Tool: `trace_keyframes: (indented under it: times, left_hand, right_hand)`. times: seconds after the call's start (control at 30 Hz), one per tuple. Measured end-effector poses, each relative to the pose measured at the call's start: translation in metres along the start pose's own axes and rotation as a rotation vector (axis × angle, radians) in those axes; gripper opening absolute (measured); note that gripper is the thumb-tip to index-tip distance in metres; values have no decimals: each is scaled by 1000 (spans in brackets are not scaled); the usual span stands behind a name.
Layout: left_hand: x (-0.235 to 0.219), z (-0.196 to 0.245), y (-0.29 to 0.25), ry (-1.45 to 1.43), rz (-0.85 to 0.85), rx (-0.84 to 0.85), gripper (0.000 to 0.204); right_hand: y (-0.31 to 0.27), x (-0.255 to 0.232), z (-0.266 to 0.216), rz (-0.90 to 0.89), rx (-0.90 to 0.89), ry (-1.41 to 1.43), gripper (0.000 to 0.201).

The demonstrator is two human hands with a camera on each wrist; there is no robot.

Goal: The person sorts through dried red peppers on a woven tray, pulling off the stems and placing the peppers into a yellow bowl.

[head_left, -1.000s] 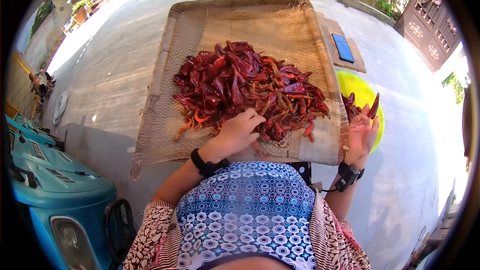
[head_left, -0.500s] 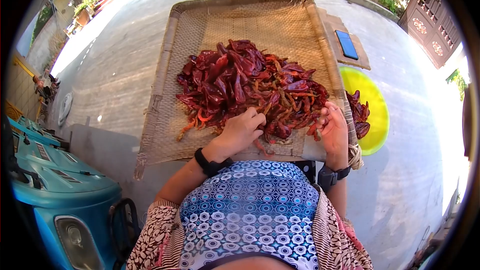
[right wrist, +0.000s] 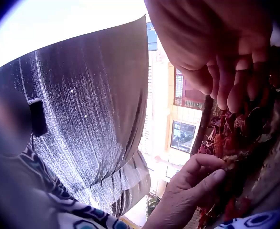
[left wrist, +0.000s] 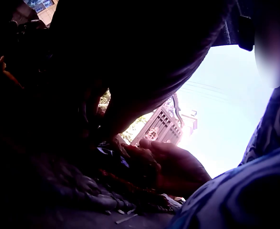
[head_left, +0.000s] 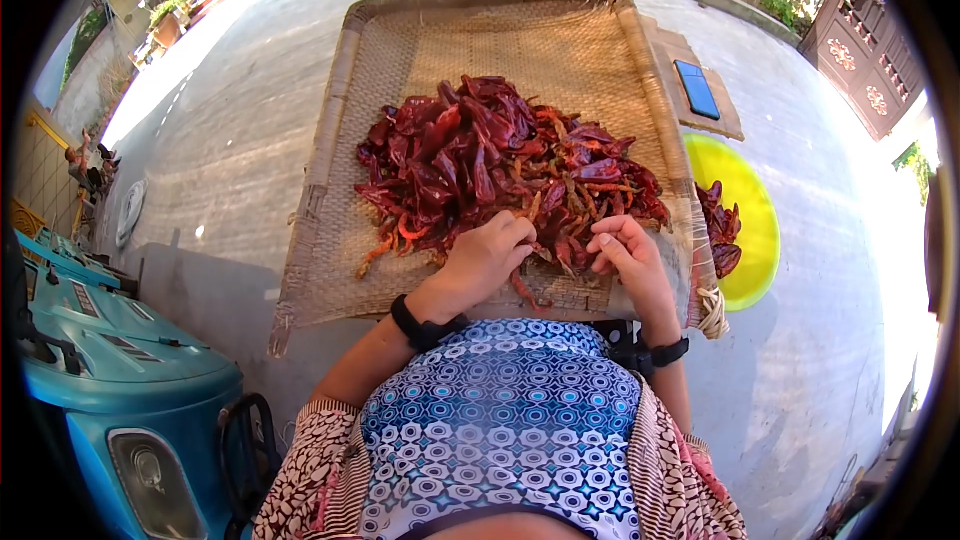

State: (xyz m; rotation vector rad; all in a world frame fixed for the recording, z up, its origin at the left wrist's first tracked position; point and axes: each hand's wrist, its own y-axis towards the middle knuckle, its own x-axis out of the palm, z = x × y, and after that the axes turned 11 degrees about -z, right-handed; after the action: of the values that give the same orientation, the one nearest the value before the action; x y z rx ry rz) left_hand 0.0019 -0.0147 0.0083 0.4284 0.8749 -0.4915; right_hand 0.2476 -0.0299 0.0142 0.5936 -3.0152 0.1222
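A heap of dark red dried chili peppers (head_left: 450,160) lies on a woven bamboo tray (head_left: 410,45), with thinner orange-brown chilies (head_left: 590,202) mixed in on its right side. At the heap's front edge, my left hand (head_left: 488,258) has its fingers curled; thumb and forefinger pinch a shrivelled chili pepper (right wrist: 229,164), mostly hidden. My right hand (head_left: 640,268) is just to the right, palm turned toward the left hand, fingers loosely bent over the front of the heap. Its fingers (right wrist: 235,93) hang relaxed in the right wrist view, holding nothing visible.
A yellow-green basin (head_left: 757,240) with red chilies (head_left: 720,228) stands on the ground right of the tray. Beyond it, a blue phone (head_left: 697,90) rests on cardboard (head_left: 722,105). A teal vehicle (head_left: 125,370) is close on the left.
My right hand has come from over the basin, where it had a red chili at its fingers, leftward to the heap's front edge. My left hand has stayed at the heap.
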Motion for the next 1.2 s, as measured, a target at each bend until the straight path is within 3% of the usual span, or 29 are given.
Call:
trace_keyframes:
  times: [0.23,0.33,0.43,0.63,0.83,1.2]
  left_hand:
    - [-4,11,2,-87,24,-23,14]
    - [-4,11,2,-116,55,-18,14]
    - [-5,12,2,-177,67,-4,13]
    - [-3,12,3,-247,65,30,12]
    - [-1,10,2,-251,59,39,12]
    - [0,9,0,-246,-51,6,12]
  right_hand:
    - [2,11,6,-133,-45,-245,18]
    - [1,13,2,-109,11,-96,19]
    - [2,14,7,-119,-58,-70,20]
    - [-1,20,-2,-120,-181,-562,20]
    - [4,17,14,-67,-163,-374,21]
    - [5,19,16,-73,-135,-298,19]
